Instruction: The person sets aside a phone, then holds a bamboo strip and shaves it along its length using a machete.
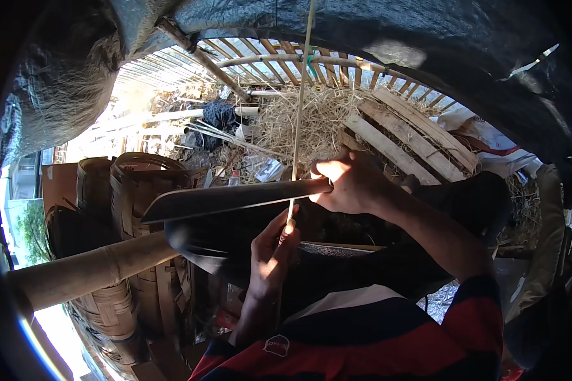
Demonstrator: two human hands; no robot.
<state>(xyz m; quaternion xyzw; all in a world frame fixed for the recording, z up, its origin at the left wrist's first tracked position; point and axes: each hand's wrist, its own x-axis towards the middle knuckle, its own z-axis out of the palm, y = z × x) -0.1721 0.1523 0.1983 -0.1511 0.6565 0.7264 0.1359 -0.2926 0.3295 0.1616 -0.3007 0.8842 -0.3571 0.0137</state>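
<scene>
My right hand [346, 181] is wrapped round the handle end of a machete [235, 200], whose broad dark blade points left across my lap. My left hand [272, 251] pinches a thin bamboo strip [300, 108] near its lower end. The strip rises almost upright, past the top of the view. Blade and strip cross just above my left fingers; whether the edge touches the strip I cannot tell. Most of the machete's handle is hidden inside my right fist.
A thick bamboo pole [95, 267] juts in from the left beside several woven bamboo baskets [127, 305]. Wooden slats [394, 146] lie on straw [299, 120] ahead. Dark plastic sheeting [464, 57] hangs overhead, with a slatted bamboo fence [267, 60] behind.
</scene>
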